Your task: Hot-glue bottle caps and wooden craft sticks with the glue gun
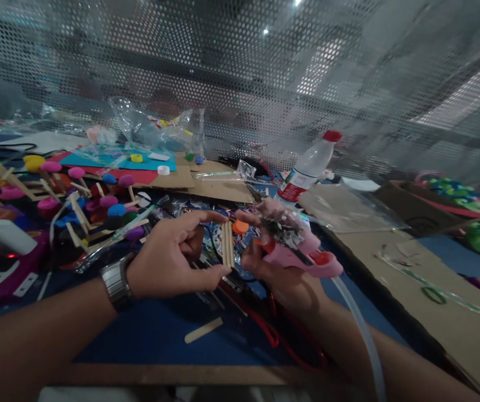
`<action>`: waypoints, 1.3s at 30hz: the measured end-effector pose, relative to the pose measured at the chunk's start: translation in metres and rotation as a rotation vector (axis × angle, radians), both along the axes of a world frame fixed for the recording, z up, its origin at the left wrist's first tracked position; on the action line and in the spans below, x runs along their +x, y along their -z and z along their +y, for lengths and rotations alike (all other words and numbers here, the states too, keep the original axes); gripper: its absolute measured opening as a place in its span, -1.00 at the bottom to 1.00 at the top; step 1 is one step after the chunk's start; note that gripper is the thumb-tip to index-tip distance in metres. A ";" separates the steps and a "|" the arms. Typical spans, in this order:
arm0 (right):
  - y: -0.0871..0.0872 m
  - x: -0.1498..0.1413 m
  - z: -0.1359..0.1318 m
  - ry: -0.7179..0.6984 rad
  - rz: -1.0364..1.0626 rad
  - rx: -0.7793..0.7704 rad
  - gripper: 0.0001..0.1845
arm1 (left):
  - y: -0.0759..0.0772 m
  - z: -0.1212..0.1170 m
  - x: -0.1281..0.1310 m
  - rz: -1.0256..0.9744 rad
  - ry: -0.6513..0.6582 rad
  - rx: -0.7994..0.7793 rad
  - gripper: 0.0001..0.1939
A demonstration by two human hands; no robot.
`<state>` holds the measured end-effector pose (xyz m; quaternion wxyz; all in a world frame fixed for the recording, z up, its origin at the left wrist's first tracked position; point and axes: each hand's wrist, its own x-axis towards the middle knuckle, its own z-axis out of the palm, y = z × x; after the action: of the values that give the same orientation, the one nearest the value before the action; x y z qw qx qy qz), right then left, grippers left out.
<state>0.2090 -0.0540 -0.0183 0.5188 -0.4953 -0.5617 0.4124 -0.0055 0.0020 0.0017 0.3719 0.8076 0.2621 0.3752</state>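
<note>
My left hand [162, 254], with a silver watch at its wrist, grips a small row of wooden craft sticks [228, 245] by their ends between thumb and forefinger. The sticks lie side by side and stand nearly upright in view. Wrapped around a pink hot glue gun [302, 254] is my right hand [290, 287], its forefinger stretched towards the top of the sticks. A long translucent glue stick [361, 324] trails from the gun's back end. Greyish, stringy stuff covers part of the gun, and its nozzle is hard to make out.
A single craft stick [204, 330] lies on the blue table [139, 346] near its front edge. Stick pieces with coloured pom-poms [108, 202] crowd the left. Behind my right hand a red-capped bottle [307, 170] leans. Cardboard [390, 268] covers the right side; a perforated metal screen [240, 72] stands behind.
</note>
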 end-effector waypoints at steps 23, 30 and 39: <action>0.011 -0.006 0.007 0.039 0.183 -0.034 -0.64 | 0.002 -0.001 0.001 0.068 0.024 0.205 -0.42; 0.009 -0.006 0.009 0.071 0.186 -0.044 -0.63 | 0.000 0.003 0.000 -0.078 0.126 0.207 -0.40; 0.006 -0.007 0.011 0.086 0.186 -0.044 -0.58 | -0.001 0.005 0.000 0.014 0.280 0.022 -0.36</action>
<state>0.2018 -0.0425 -0.0244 0.5750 -0.4899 -0.4801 0.4460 -0.0058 0.0071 0.0028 0.4099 0.8429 0.1455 0.3168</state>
